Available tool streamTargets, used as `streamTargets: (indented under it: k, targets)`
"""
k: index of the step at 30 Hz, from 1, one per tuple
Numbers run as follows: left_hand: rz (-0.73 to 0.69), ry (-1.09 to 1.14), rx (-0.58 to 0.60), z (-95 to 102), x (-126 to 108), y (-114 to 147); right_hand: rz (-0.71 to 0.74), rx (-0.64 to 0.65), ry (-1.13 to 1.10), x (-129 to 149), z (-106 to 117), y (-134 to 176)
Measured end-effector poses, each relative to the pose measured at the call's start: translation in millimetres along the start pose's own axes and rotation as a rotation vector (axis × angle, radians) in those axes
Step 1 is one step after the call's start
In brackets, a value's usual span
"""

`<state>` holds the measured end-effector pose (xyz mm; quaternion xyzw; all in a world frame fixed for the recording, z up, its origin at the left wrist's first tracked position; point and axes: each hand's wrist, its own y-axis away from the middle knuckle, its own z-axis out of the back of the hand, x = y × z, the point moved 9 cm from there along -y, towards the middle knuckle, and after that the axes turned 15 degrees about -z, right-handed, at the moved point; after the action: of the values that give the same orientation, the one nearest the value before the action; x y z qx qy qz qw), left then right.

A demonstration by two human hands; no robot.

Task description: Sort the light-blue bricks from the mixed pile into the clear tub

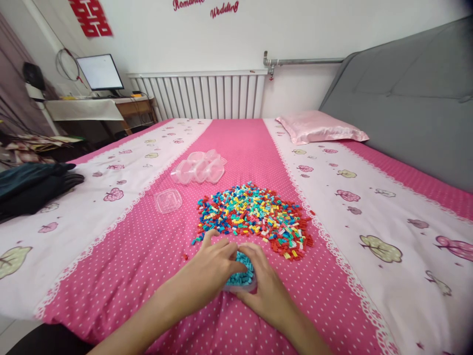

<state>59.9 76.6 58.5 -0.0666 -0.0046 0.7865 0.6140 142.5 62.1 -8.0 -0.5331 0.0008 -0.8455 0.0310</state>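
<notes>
Fingers of the left hand (216, 257) bend over a small clear plastic tub (247, 287) of turquoise blocks (241, 278), thumb above them; grip cannot be told. Right hand (264, 281) clasps the tub's right side, on the pink dotted bedspread (129, 266). Step looks like settling blocks inside; next move calls for a level tub. Just beyond: heap of small multicoloured plastic blocks (254, 212).

Up on the white wall (303, 29), curly red letters (224, 9) spell "Wedding" beside a word (188, 4) that looks like "Romantic", cut off at the top, and farther left is a big red Chinese double-happiness sign (92, 22), also cut off.
</notes>
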Motion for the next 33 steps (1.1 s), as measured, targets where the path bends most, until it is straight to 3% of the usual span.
streamTargets:
  k: [8,15,33]
  targets:
    - [0.009,-0.047,0.018,-1.9,-0.9,-1.6,-0.013,0.005,0.006,-0.5,0.6,0.3]
    - [0.020,-0.065,-0.060,2.0,0.3,-4.6,-0.009,-0.003,0.013,-1.4,0.4,0.0]
    - [-0.024,-0.034,0.020,-3.1,-6.0,-7.9,-0.034,0.013,-0.009,0.4,2.0,-0.9]
